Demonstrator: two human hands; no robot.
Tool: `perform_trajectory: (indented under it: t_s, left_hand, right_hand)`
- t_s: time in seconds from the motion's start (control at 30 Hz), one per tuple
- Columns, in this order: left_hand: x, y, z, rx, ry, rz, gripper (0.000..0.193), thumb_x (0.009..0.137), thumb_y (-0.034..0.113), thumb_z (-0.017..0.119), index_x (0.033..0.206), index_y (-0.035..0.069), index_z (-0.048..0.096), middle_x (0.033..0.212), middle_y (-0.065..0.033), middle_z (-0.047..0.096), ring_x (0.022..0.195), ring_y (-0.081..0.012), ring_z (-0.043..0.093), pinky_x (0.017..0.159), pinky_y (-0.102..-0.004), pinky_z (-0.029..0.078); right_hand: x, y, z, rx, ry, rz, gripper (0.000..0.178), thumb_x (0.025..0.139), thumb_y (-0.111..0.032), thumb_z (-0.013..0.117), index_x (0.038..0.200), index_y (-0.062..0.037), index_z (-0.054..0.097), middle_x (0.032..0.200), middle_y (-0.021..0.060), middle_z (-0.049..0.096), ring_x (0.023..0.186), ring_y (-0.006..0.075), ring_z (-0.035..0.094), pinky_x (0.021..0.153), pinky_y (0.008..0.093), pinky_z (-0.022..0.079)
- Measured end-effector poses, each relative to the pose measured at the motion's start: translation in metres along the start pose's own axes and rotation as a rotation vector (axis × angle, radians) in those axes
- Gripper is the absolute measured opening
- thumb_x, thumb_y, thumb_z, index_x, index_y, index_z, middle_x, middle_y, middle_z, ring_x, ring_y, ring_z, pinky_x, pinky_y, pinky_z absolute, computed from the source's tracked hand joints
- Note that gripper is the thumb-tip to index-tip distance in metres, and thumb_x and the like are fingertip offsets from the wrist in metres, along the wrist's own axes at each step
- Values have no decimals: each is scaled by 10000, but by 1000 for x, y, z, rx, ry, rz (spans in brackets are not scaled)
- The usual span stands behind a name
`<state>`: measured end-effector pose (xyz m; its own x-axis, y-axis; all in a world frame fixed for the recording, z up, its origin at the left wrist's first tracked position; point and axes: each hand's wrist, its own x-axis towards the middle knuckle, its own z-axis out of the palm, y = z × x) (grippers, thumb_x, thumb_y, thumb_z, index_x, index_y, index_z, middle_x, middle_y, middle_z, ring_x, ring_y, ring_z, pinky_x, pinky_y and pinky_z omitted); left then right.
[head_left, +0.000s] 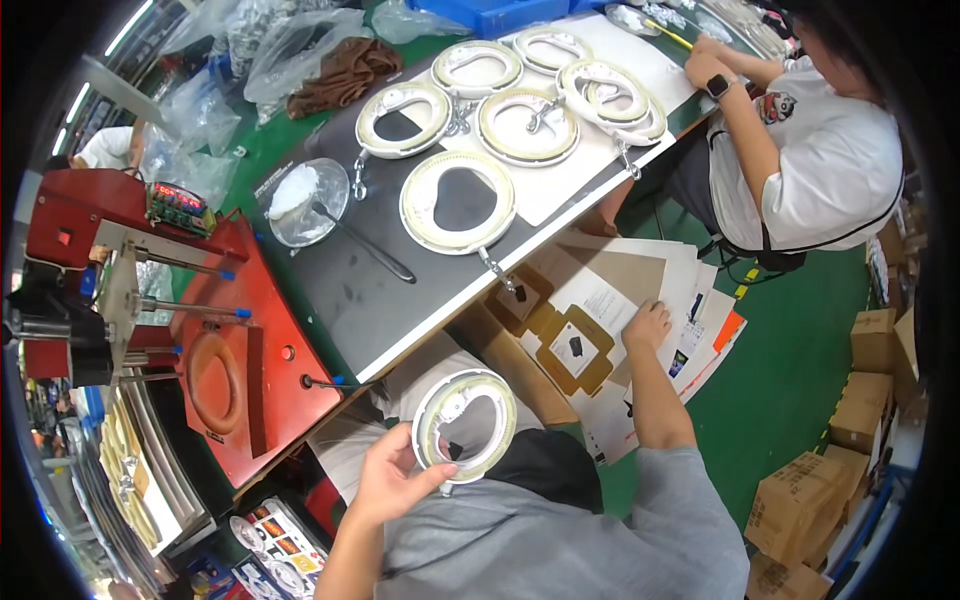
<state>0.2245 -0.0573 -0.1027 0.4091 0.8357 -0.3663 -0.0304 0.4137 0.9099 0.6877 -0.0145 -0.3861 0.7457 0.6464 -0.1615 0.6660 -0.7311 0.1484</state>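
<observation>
Over my lap, my left hand grips a white plastic ring with a yellowish inner band, thumb on its lower rim. Farther right, my right hand lies on a stack of papers and card sheets, fingers resting on the top sheet with nothing visible in them. Several similar rings lie on the table, some with metal clips or chains attached. Left of them is a clear dish of white substance, a black-handled tool leaning out of it.
A red machine with metal rods stands at the left. A brown cloth, plastic bags and a blue bin lie beyond the table. Another person sits at the far right. Cardboard boxes stand on the green floor.
</observation>
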Motion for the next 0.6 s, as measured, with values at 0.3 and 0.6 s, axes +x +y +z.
perform_trajectory:
  t_s: [0.3,0.6]
  left_hand:
    - [-10,-3,-9,-40,-35,27,364,851,0,830,1153,-6,628,1096,-53,665,1050,-135,638,958,-314,520]
    - [-23,-8,-28,-120,25,142,309,886,-5,779,1156,-4,628,1070,-37,647,1008,-120,623,900,-289,518]
  right_hand:
    - [41,0,3,191,-443,-81,457,849,-190,730,1288,-77,673,1323,207,656,1228,347,621,1048,467,472]
    - [-56,48,-129,520,89,-349,401,938,-122,618,1339,-131,636,1097,292,696,1058,472,659,899,535,527]
